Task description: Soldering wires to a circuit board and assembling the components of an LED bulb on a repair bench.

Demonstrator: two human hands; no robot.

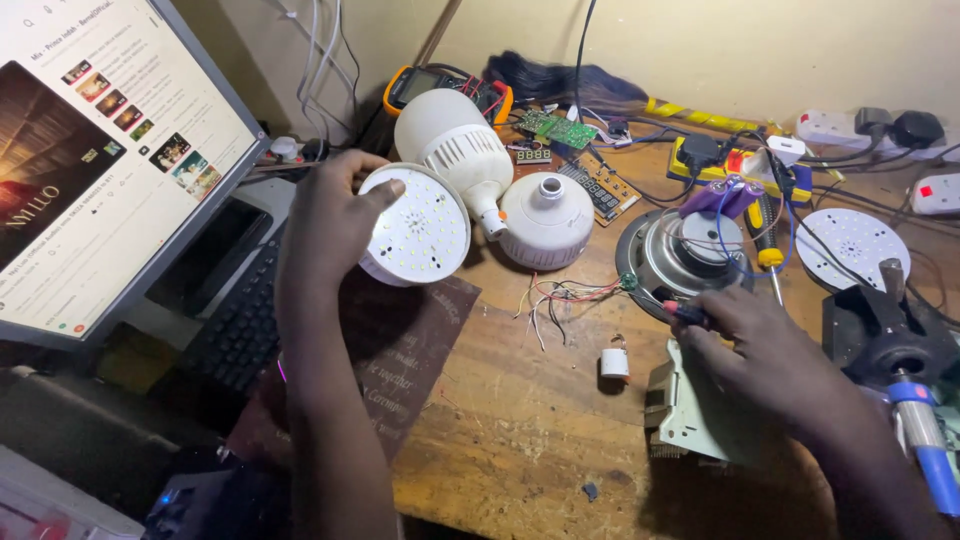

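My left hand (330,215) grips a white round lamp body (415,228), tilted so its disc of small light chips faces me. Thin coloured wires (555,300) trail from it across the bench. Behind it lie a large white bulb (450,140) on its side and a white bulb dome (545,220) with its neck up. My right hand (770,350) holds a thin dark probe (685,312), its tip near the rim of a round speaker (680,250). A small white bulb cap (614,362) stands between my hands.
A monitor (90,150) and dark keyboard (240,320) fill the left. A multimeter (440,85), circuit boards (590,180), a screwdriver (768,235), another light-chip disc (855,245), power strips (850,130), a soldering iron (925,440) and a metal box (690,410) crowd the wooden bench.
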